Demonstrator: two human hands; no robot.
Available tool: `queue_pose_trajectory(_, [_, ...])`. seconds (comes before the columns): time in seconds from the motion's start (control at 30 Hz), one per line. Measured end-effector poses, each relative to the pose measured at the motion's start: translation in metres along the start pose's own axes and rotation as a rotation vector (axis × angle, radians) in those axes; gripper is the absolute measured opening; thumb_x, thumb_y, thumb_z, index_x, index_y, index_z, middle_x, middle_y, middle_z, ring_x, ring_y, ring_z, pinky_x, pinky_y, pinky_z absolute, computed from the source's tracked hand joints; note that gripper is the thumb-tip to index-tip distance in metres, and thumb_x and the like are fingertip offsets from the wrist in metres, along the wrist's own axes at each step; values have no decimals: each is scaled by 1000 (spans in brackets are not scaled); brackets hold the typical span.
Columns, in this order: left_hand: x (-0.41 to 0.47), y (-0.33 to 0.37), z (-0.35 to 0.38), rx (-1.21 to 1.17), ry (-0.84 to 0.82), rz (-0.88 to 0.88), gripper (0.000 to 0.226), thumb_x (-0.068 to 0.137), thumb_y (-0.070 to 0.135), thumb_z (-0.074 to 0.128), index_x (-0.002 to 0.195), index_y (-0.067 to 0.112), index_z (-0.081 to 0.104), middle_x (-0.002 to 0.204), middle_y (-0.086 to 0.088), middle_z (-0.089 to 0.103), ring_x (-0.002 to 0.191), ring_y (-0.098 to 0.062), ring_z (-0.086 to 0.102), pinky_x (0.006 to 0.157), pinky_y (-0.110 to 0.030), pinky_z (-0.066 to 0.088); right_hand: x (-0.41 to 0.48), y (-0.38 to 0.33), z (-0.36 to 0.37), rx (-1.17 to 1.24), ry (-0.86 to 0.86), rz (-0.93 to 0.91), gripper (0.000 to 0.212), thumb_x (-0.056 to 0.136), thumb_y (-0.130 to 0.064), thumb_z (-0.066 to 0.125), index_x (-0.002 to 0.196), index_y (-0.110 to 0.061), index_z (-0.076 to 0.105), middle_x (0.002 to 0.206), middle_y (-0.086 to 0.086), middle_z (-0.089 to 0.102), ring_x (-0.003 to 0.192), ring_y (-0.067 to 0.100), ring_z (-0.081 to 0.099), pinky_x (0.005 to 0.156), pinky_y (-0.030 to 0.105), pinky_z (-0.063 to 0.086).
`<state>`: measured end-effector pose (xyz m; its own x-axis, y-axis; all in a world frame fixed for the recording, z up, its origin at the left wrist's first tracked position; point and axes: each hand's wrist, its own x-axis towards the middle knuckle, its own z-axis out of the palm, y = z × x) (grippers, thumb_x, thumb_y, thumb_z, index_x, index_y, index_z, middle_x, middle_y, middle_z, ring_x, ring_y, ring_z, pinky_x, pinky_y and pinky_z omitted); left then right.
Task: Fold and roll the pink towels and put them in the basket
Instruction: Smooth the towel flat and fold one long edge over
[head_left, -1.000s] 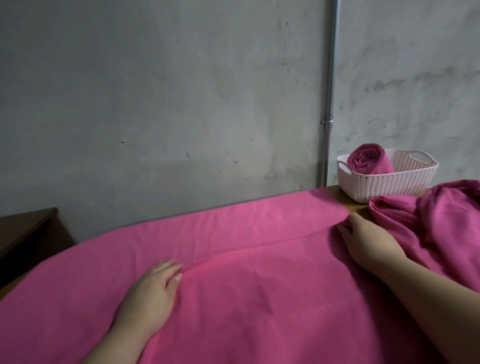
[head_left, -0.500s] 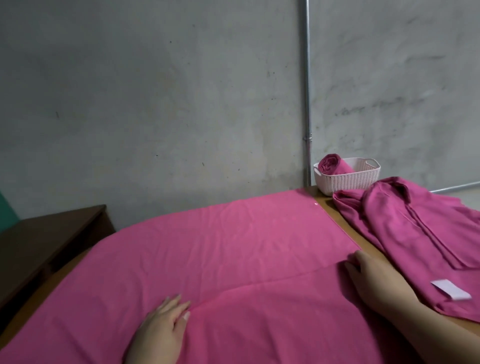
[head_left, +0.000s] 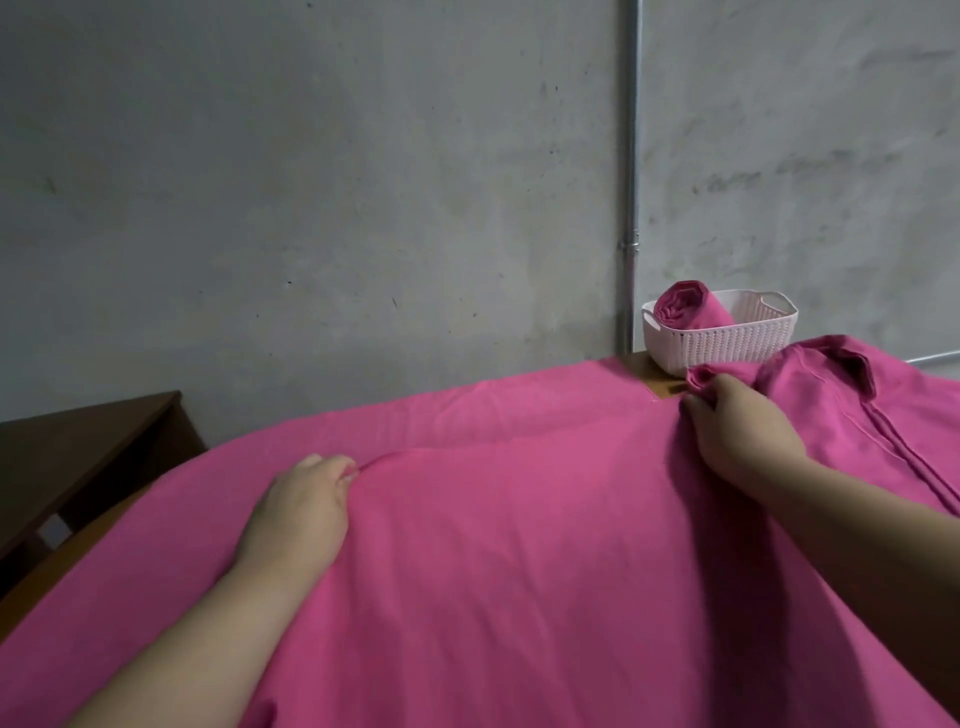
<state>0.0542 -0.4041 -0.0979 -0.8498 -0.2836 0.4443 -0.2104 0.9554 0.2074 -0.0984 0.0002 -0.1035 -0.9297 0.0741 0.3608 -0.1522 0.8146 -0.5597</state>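
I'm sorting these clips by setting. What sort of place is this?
Probably a plain utility or laundry room: a bare grey concrete wall with an exposed metal pipe, a brown wooden table spread with a large pink towel, and a white plastic lattice basket holding a rolled pink towel.

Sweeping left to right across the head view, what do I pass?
From the left: dark wooden cabinet → left hand pinching the spread towel → wall pipe → white basket holding a rolled towel.
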Motion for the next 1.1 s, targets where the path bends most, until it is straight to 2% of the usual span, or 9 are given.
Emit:
queue_pose_trajectory(0.13, [77, -12, 50, 3, -11, 35, 14, 95, 12, 58, 92, 10, 72, 78, -12, 58, 79, -38, 60, 74, -45, 51, 73, -7, 48, -37, -19, -1, 21, 102, -30, 48, 96, -12, 57, 108, 20, 69, 100, 39, 64, 77, 40, 41])
queue_pose_trajectory(0.23, [102, -23, 85, 6, -64, 27, 15, 96, 15, 58, 94, 12, 73, 81, -10, 57, 81, -35, 59, 76, -43, 51, 101, -5, 81, -75, -26, -4, 16, 102, -29, 46, 94, -15, 48, 107, 22, 68, 100, 41, 63, 74, 40, 38])
queue_pose_trajectory(0.33, [110, -38, 121, 20, -139, 3, 20, 98, 23, 58, 109, 21, 75, 101, -5, 66, 98, -32, 62, 89, -41, 50, 117, 5, 120, -136, -75, -7, 21, 102, -31, 46, 91, -14, 45, 105, 22, 67, 98, 41, 64, 77, 41, 43])
queue_pose_trajectory(0.43, [108, -47, 135, -80, -201, -52, 29, 102, 25, 54, 127, 22, 70, 135, -3, 63, 129, -24, 54, 110, -33, 38, 117, 15, 137, -205, -126, -33, 24, 102, -32, 48, 87, -14, 45, 97, 17, 68, 93, 37, 64, 73, 38, 41])
queue_pose_trajectory(0.53, [98, -49, 132, -129, -245, -83, 33, 103, 27, 51, 134, 24, 64, 149, -2, 52, 141, -18, 42, 117, -28, 27, 107, 17, 132, -223, -125, -67, 26, 99, -33, 53, 81, -16, 47, 90, 14, 69, 88, 36, 65, 71, 37, 40])
queue_pose_trajectory(0.7, [53, -45, 109, -159, -257, -94, 33, 103, 30, 51, 134, 29, 63, 151, 1, 50, 143, -16, 41, 120, -30, 26, 67, 27, 112, -218, -41, -167, 32, 89, -28, 60, 62, -19, 44, 67, 7, 59, 68, 33, 56, 67, 40, 47])
queue_pose_trajectory(0.83, [-2, -40, 82, -162, -249, -95, 33, 103, 30, 52, 133, 31, 64, 150, 2, 50, 142, -15, 41, 120, -29, 27, 15, 37, 83, -185, -95, -122, 28, 91, -29, 56, 67, -20, 47, 72, 4, 59, 74, 31, 58, 71, 40, 48])
queue_pose_trajectory(1.0, [-76, -30, 44, -143, -246, -77, 33, 102, 32, 52, 133, 34, 64, 151, 7, 49, 143, -12, 40, 118, -28, 27, -63, 45, 35, -220, -93, -118, 29, 91, -32, 54, 65, -21, 46, 65, -3, 52, 67, 27, 55, 64, 39, 47])
queue_pose_trajectory(1.1, [-117, -25, 27, -142, -245, -73, 32, 101, 31, 55, 130, 32, 66, 150, 6, 51, 142, -13, 42, 118, -28, 28, -104, 51, 11, -209, -108, -86, 26, 91, -30, 56, 67, -21, 49, 70, -1, 57, 73, 28, 56, 67, 40, 46])
